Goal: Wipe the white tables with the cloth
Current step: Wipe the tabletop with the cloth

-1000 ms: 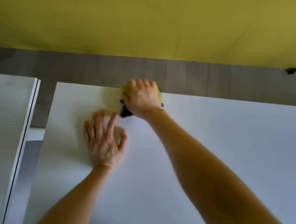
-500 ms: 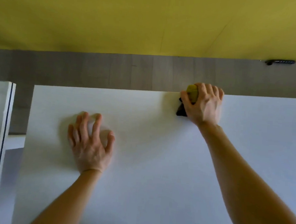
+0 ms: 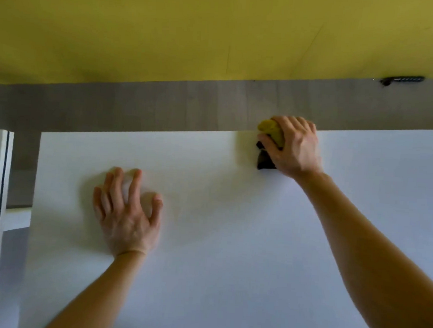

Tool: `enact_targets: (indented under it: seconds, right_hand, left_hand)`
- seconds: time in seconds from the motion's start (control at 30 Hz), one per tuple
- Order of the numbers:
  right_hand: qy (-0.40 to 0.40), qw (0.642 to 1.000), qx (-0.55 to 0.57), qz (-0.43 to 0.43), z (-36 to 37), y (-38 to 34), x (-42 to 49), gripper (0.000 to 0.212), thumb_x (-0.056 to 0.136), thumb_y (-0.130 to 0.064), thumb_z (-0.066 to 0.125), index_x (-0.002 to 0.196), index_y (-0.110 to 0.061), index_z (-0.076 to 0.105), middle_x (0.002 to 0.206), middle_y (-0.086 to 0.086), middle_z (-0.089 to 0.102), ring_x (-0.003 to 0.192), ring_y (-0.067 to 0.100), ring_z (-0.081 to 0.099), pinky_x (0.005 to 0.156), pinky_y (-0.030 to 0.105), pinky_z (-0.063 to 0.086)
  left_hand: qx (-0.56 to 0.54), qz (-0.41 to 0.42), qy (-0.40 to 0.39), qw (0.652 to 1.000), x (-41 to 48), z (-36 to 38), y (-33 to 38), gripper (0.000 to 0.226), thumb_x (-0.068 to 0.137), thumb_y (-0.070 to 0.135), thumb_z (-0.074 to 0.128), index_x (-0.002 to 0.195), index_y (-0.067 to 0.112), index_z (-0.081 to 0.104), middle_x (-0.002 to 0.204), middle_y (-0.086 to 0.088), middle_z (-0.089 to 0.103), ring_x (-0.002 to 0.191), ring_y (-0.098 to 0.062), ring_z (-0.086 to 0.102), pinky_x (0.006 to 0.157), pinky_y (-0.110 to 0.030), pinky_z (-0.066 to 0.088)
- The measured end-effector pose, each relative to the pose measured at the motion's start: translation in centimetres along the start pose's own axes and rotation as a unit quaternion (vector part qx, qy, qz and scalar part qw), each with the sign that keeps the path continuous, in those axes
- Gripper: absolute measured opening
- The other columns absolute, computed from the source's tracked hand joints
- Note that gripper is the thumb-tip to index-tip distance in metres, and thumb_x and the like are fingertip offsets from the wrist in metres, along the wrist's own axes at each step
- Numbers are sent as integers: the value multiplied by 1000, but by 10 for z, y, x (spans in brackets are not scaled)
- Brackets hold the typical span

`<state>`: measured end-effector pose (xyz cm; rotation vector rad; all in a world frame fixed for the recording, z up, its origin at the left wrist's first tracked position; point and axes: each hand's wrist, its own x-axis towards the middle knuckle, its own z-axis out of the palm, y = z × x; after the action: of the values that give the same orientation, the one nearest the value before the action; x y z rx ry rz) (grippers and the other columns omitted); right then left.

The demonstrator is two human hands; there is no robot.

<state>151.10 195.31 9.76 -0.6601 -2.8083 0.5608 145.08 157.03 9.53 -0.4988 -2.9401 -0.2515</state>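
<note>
Cloth (image 3: 271, 132) at white table (image 3: 230, 253) far edge, yellow wall (image 3: 193, 35) beyond.

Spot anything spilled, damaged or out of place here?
Nothing stands out. Right hand grips the yellow cloth at the far edge of the white table; left hand rests on it. No spill or damage visible.

A bare indoor room, its kind unclear: white tables (image 3: 231, 240) close together, grey plank flooring (image 3: 137, 108), yellow wall (image 3: 193, 35).
</note>
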Motion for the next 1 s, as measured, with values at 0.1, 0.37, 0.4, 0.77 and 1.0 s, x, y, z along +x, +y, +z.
enact_targets:
  seconds: [0.1, 0.37, 0.4, 0.77, 1.0]
  right_hand:
    - [33, 991, -60, 116, -17, 23, -4, 41, 100, -54, 58, 111, -15, 68, 108, 10, 71, 104, 40, 62, 105, 49, 42]
    - [-111, 988, -23, -106, 98, -242, 36, 41, 103, -61, 49, 115, -25, 64, 115, -1, 71, 111, 28, 64, 100, 45, 39]
    - [-114, 987, -15, -113, 102, -251, 37, 41, 103, -61, 50, 116, -25, 64, 114, -1, 71, 112, 27, 64, 100, 44, 40]
    - [-15, 998, -37, 41, -59, 96, -21, 52, 103, -61, 55, 131, -19, 65, 121, 13, 70, 111, 41, 60, 107, 49, 41]
    - [-74, 993, -94, -3, -3, -27, 5, 45, 103, -58, 41, 113, -19, 62, 110, 10, 67, 106, 37, 60, 104, 50, 41]
  left_hand:
    - [-1, 0, 1, 1000, 1, 4, -2, 64, 101, 49, 54, 158, 21, 53, 168, -18, 39, 157, -43, 35, 130, -63, 21]
    - [13, -5, -16, 1000, 1, 4, -3, 65, 101, 50, 51, 157, 15, 51, 169, -19, 39, 159, -41, 32, 130, -63, 20]
    - [12, -7, -13, 1000, 0, 5, -2, 65, 101, 50, 51, 155, 13, 51, 169, -19, 39, 159, -41, 32, 131, -62, 20]
    - [47, 17, -44, 998, 0, 0, 0, 68, 103, 49, 47, 161, 12, 43, 169, -22, 36, 158, -46, 31, 130, -63, 21]
    - [46, -31, -68, 996, -24, 0, 84, 70, 106, 51, 41, 163, 11, 39, 173, -18, 30, 162, -41, 24, 131, -60, 20]
